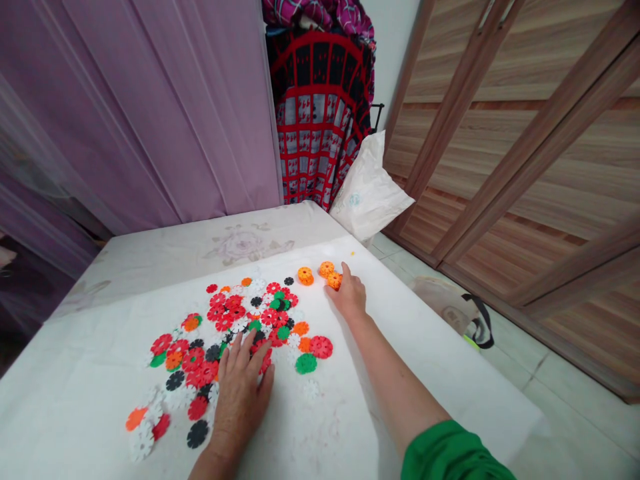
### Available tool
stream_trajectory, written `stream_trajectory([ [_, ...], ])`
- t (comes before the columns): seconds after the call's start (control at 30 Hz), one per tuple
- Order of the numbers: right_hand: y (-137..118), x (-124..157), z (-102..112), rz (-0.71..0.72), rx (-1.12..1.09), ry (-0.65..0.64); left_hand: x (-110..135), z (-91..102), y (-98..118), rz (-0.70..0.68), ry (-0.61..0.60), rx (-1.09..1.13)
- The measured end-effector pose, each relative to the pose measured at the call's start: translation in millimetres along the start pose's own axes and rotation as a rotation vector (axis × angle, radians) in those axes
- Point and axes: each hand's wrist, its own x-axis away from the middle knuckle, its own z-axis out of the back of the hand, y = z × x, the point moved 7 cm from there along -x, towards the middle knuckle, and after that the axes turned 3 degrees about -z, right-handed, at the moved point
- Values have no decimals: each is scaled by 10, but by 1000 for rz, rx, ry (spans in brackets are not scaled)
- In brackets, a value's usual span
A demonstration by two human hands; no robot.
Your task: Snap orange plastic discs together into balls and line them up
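Observation:
Notched plastic discs (233, 303) in red, white, black, green and orange lie in a loose, overlapping spread on the white-covered table. My left hand (243, 383) rests over the near side of this spread, fingers stretched apart and palm down, holding nothing. Further right, my right hand (349, 293) has its thumb and fingers around a small stack of orange notched discs (334, 280). Touching or close beside that stack is a second orange stack (327, 269). A third orange stack (305, 275) sits a little to the left, leaning.
A white sheet (425, 373) covers the near table, with a floral cloth (240, 243) behind it. A white bag (373, 190) stands at the far right corner. Beyond are a purple curtain (200, 100), wooden cabinets (500, 133) and a clear bag (445, 307) on the floor.

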Motion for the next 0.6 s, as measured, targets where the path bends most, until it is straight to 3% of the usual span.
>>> stream_trajectory([
  [0.17, 34, -25, -3, 23, 10, -23, -106, 93, -5, 2, 5, 23],
  [0.33, 146, -103, -20, 85, 9, -65, -637, 105, 138, 31, -59, 162],
  [0.47, 269, -245, -31, 151, -9, -52, -1190, -205, 212, 187, -236, 378],
  [0.6, 309, -458, -52, 212, -66, -64, -1597, -529, 196, 388, -242, 647],
])
